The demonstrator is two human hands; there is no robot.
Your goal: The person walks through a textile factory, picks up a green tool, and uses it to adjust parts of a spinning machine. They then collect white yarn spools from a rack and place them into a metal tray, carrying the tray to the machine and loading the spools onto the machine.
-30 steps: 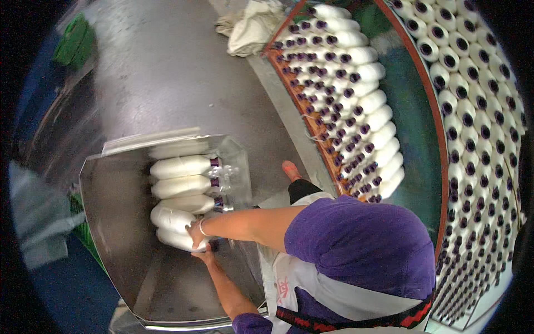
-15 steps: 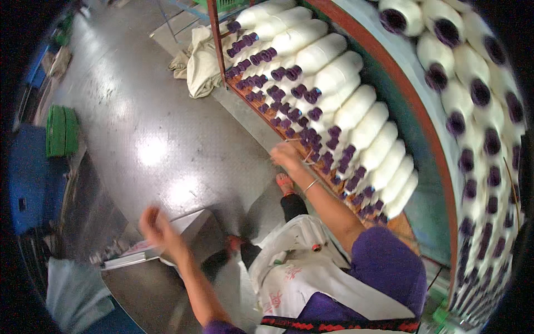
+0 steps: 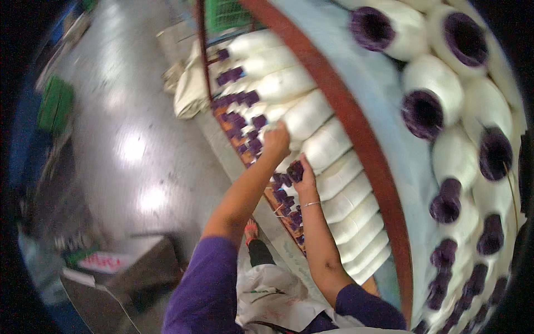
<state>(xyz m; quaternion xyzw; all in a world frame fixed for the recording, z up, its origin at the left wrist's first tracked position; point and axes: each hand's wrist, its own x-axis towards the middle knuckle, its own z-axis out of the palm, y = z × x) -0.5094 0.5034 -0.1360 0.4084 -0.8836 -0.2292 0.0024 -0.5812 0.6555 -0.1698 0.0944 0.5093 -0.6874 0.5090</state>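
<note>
Rows of white yarn bobbins with dark purple tube ends lie stacked on a low shelf, their ends pointing toward the aisle. Between them, my left hand is closed near the tube ends; whatever is in its fingers is hidden. Just nearer to me, my right hand, with a thin bangle on its wrist, has its fingers around a purple tube end. Both arms reach forward side by side. The picture is slightly smeared by motion.
A red-brown frame rail curves past the shelf on the right. Beyond it, larger-looking bobbins are stacked. At the left, a grey box stands by the metal-grey floor. Cream cloth lies beside the shelf post.
My left hand has swung from the left side over to the bobbins. My right hand has moved in onto a tube end. The view has turned and come closer to the shelf.
</note>
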